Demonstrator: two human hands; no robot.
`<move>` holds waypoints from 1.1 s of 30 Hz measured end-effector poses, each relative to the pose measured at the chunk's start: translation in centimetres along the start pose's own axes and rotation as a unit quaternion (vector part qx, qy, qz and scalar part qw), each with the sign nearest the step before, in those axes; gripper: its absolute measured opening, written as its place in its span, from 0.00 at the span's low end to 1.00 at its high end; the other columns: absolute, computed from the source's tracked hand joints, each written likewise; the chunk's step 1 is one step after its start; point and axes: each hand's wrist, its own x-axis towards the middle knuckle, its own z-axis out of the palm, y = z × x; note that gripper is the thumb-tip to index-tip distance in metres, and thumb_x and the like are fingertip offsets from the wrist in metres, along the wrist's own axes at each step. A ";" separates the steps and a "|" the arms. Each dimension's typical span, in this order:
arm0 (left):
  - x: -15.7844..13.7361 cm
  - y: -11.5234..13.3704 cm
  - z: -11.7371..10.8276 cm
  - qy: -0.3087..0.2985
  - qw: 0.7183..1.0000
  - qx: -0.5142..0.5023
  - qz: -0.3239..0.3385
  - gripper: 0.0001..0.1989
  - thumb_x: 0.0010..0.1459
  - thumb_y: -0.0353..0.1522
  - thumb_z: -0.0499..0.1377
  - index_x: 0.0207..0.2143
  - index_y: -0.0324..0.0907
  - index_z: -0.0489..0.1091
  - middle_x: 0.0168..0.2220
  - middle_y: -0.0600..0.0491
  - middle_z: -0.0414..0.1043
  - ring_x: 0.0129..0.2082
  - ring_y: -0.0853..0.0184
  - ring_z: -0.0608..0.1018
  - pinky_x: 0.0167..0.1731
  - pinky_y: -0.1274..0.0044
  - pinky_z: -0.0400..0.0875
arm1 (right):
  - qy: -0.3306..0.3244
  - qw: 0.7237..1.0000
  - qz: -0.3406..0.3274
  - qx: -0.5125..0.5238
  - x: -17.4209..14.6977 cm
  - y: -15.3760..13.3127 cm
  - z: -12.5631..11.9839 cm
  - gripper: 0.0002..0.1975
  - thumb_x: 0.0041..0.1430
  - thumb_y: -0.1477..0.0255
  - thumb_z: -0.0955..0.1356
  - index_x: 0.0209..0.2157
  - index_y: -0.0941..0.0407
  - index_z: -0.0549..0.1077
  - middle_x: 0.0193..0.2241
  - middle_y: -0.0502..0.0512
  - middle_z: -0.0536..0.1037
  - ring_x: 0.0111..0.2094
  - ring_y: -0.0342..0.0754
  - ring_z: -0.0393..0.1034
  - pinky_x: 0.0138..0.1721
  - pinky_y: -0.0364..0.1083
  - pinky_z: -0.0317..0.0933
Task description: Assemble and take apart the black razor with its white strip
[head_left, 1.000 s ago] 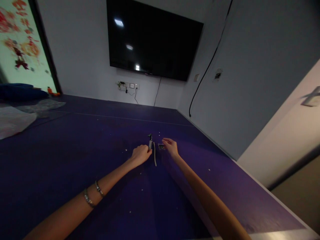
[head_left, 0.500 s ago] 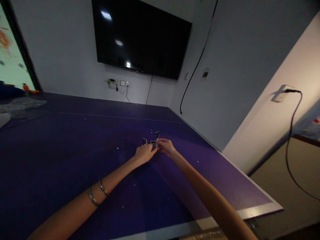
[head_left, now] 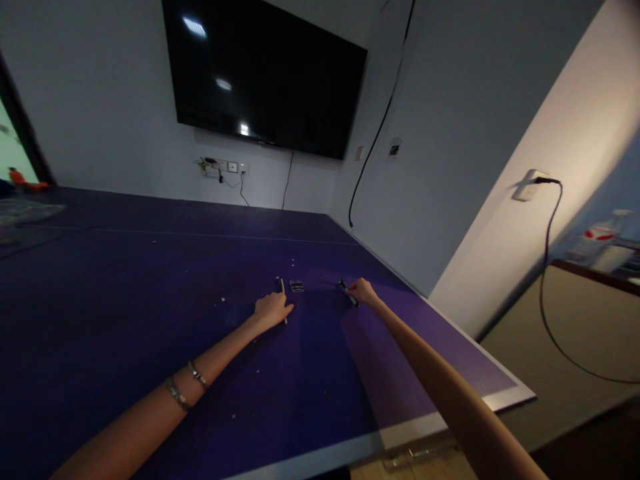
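My right hand (head_left: 363, 291) pinches a razor (head_left: 354, 302) with a dark head and a dark and pale handle, low over the purple tabletop. My left hand (head_left: 271, 310) lies on the table with its fingers curled over a thin pale stick (head_left: 283, 286). Both ends of that stick show past the hand; its middle is hidden. Between my hands, closer to the left one, a small dark rectangular piece with pale marks (head_left: 297, 286) lies flat. Its kind is too small to make out.
Small white scraps (head_left: 223, 299) are scattered over the purple table (head_left: 190, 347), which has a pale front edge. A wall stands along its right side, with a hanging black cable (head_left: 373, 143). A television (head_left: 265, 73) hangs at the back. Clear plastic (head_left: 30, 211) lies far left.
My right hand has moved right, away from my left hand, carrying the razor, which has tipped from upright to slanted. The dark rectangular piece now lies uncovered. The view has turned slightly right.
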 end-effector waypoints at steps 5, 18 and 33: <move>0.2 -0.3 0.2 0.002 1.000 0.004 -0.027 0.17 0.56 0.40 0.49 0.37 0.39 0.72 0.38 0.42 0.74 0.40 0.58 0.76 0.35 0.72 0.69 | 0.041 0.996 -0.033 -0.079 0.7 0.5 0.8 0.09 0.38 0.80 0.67 0.10 0.58 0.70 0.09 0.49 0.66 0.19 0.44 0.68 0.21 0.38 0.55; 0.3 -0.9 -0.2 0.009 0.999 -0.004 -0.033 0.17 0.57 0.37 0.47 0.37 0.38 0.72 0.38 0.44 0.74 0.38 0.59 0.76 0.34 0.73 0.69 | 0.050 0.990 -0.069 -0.109 0.0 -0.6 0.7 0.06 0.41 0.80 0.67 0.16 0.58 0.74 0.19 0.59 0.75 0.32 0.52 0.72 0.33 0.43 0.60; -0.5 4.6 -2.3 0.071 0.997 0.014 0.035 0.16 0.58 0.36 0.47 0.40 0.40 0.71 0.37 0.44 0.75 0.39 0.57 0.76 0.36 0.71 0.69 | -0.170 0.880 0.030 0.442 -4.3 -11.5 6.7 0.09 0.45 0.69 0.71 0.26 0.61 0.72 0.18 0.50 0.71 0.18 0.38 0.65 0.20 0.38 0.60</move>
